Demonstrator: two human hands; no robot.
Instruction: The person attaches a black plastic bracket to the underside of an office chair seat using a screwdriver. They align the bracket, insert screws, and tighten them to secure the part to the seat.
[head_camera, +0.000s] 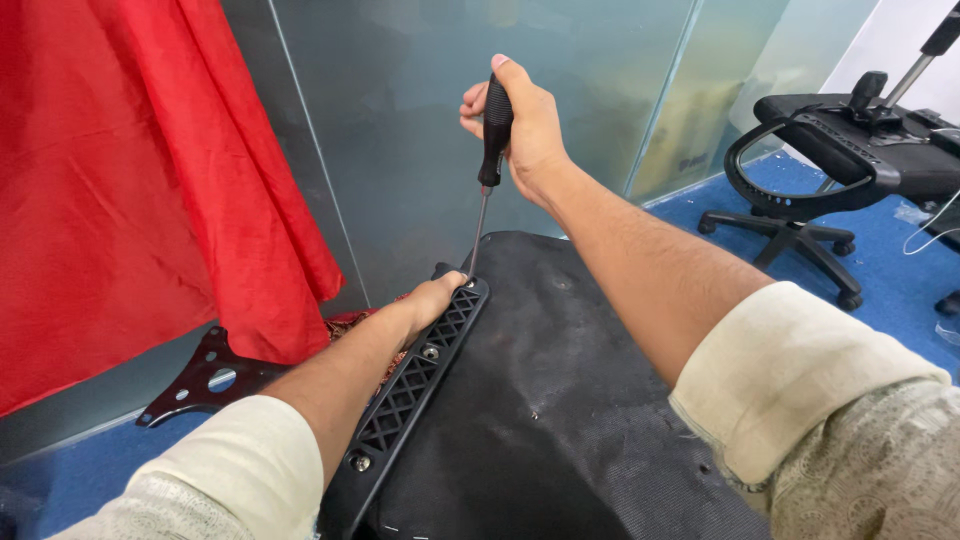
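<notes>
Black rubber-handled screwdriver (489, 150) clenched upright in right hand (525, 125), tip on screw at far end of black lattice plastic bracket (415, 385); left hand (432, 297) clamped there, steadying against dark fabric seat cushion (560, 400).

Under us we see a blue carpeted floor (880, 250), running from the lower left corner round to the right. A black fabric chair seat (540, 400) seems to rest on it, close before us, with a black lattice bracket (415, 385) fixed along its left edge. To the left a flat black metal plate (205, 375) with holes lies on the carpet, partly under a red cloth (140, 180). Farther right, the wheeled base (790, 240) of a tipped office chair stands on the floor.
</notes>
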